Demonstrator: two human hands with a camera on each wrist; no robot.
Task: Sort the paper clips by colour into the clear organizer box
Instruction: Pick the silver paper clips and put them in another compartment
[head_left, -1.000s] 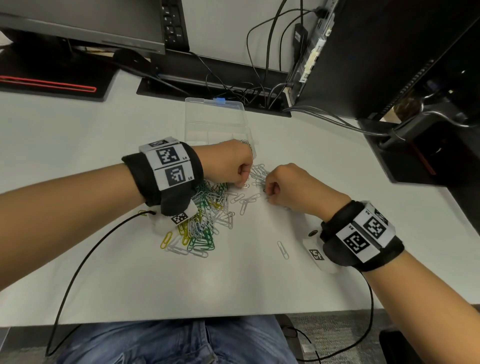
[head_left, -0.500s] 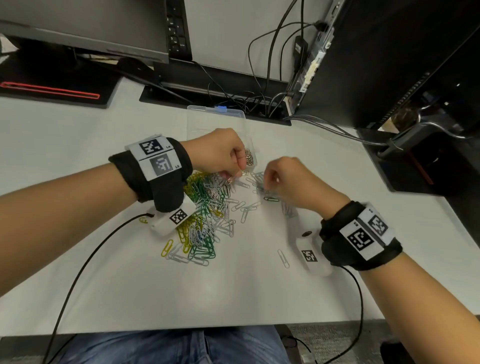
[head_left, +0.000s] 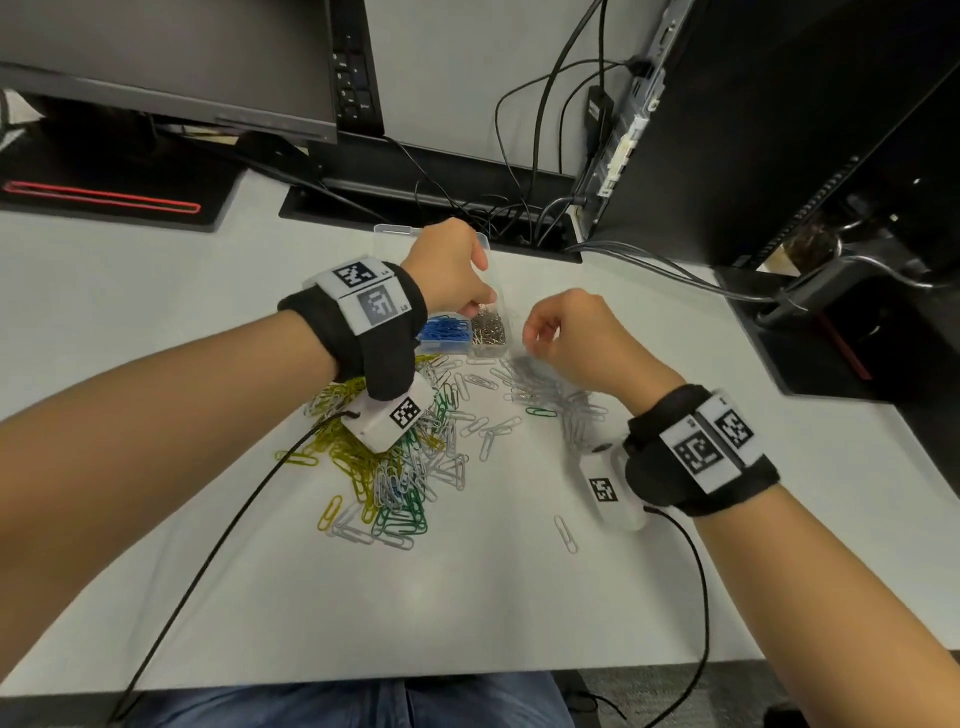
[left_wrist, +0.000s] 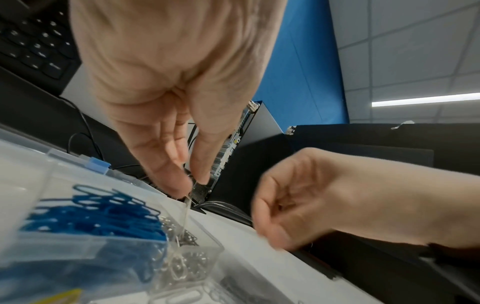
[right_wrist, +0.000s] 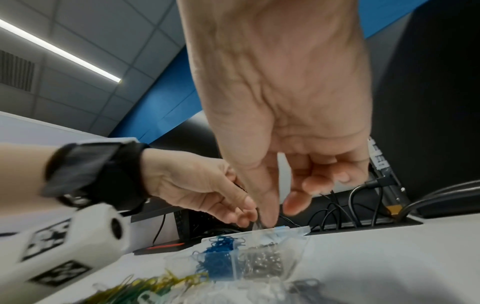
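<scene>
The clear organizer box (head_left: 385, 229) lies at the back of the white desk. One compartment holds blue clips (head_left: 444, 330), and the one to its right holds silver clips (head_left: 488, 330). My left hand (head_left: 485, 301) hovers over the silver compartment. In the left wrist view its thumb and forefinger (left_wrist: 176, 185) pinch a blurred silver clip (left_wrist: 187, 207) that hangs down towards the silver clips (left_wrist: 187, 265). My right hand (head_left: 530, 338) is raised just right of the box with curled fingers. Its thumb (right_wrist: 267, 216) and forefinger stand apart, and its palm is hidden. A mixed pile of yellow, green and white clips (head_left: 395, 467) lies below.
Loose silver clips (head_left: 545, 397) are scattered under my right hand, and a single clip (head_left: 565, 534) lies nearer me. A monitor (head_left: 156, 52), a computer tower (head_left: 779, 130) and tangled cables (head_left: 519, 208) line the back. A black wrist cable (head_left: 208, 545) crosses the desk.
My left hand rose from the pile with silver clips and moved back over the box. My right hand lifted off the loose clips towards the box.
</scene>
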